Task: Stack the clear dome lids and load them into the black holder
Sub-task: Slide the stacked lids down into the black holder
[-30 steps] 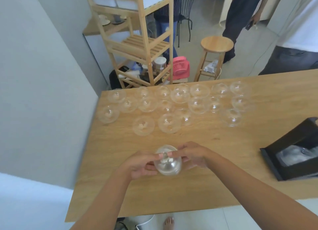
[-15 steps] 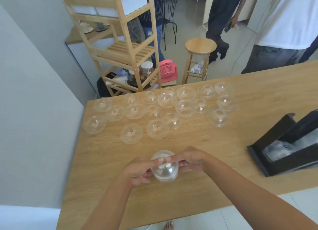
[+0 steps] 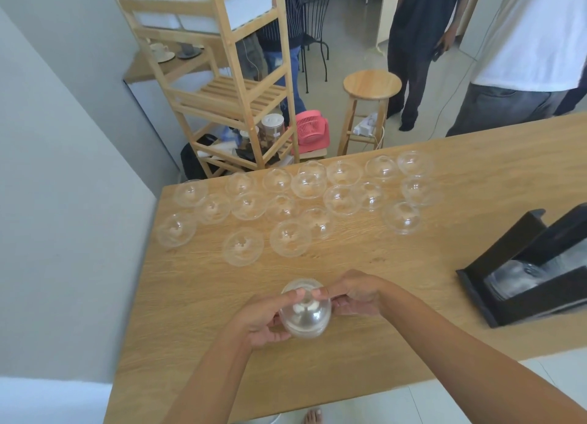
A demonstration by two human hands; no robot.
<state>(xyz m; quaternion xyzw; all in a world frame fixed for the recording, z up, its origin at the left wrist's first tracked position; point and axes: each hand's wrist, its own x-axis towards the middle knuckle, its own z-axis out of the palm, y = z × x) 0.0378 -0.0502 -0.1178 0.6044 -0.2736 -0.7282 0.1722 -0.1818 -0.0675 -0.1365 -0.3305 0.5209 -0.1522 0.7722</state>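
Note:
A stack of clear dome lids (image 3: pixel 305 312) is held above the near part of the wooden table (image 3: pixel 381 280). My left hand (image 3: pixel 265 320) grips it from the left with the thumb on top. My right hand (image 3: pixel 357 295) grips it from the right, fingers curled round its side. Several single clear dome lids (image 3: pixel 290 237) lie spread over the far half of the table. The black holder (image 3: pixel 527 277) stands tilted at the right edge of the view, with clear lids lying inside it.
A grey wall runs along the table's left side. Behind the table stand a wooden shelf rack (image 3: pixel 228 84), a pink fan (image 3: pixel 311 131) and a round wooden stool (image 3: pixel 370 106). Three people stand beyond the far edge.
The view has shifted, so the table and holder sit further left and lower in frame. Both hands keep their grip on the lid stack in about the same place.

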